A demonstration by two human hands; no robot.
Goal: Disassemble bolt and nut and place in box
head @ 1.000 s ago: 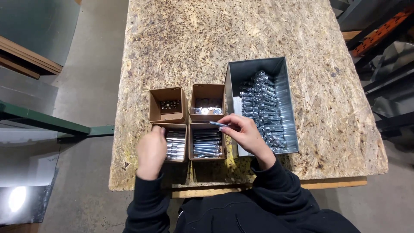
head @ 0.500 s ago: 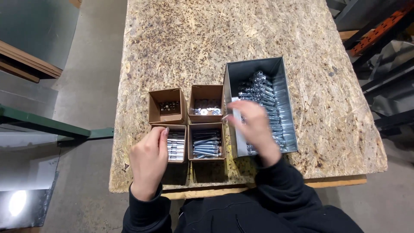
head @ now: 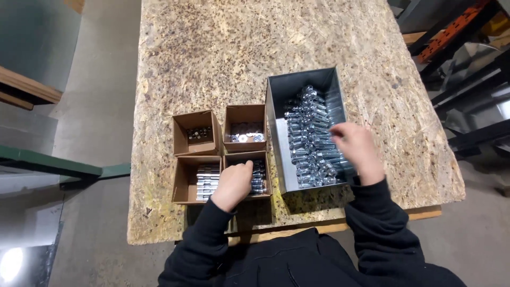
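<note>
My left hand (head: 232, 185) reaches into the near right cardboard box (head: 261, 157), its fingertips down on the silver bolts (head: 258, 176) lying there. Whether it grips one is hidden. My right hand (head: 355, 148) hovers, blurred, over the right side of a grey metal bin (head: 277, 127) that is full of silver bolts (head: 308, 133). Its fingers point left and down into the pile. Beside the near right box, the near left box (head: 183, 180) holds bolts (head: 207, 180) in rows.
Two more small cardboard boxes stand behind: the far left box (head: 179, 133) with dark nuts, the far right box (head: 244, 112) with washers. All rest on a chipboard tabletop (head: 239, 53). Green beam (head: 48, 165) and floor lie left, metal racks (head: 467, 64) right.
My right hand left the near right box and moved right over the bin. My left hand shifted from the near left box to the near right box.
</note>
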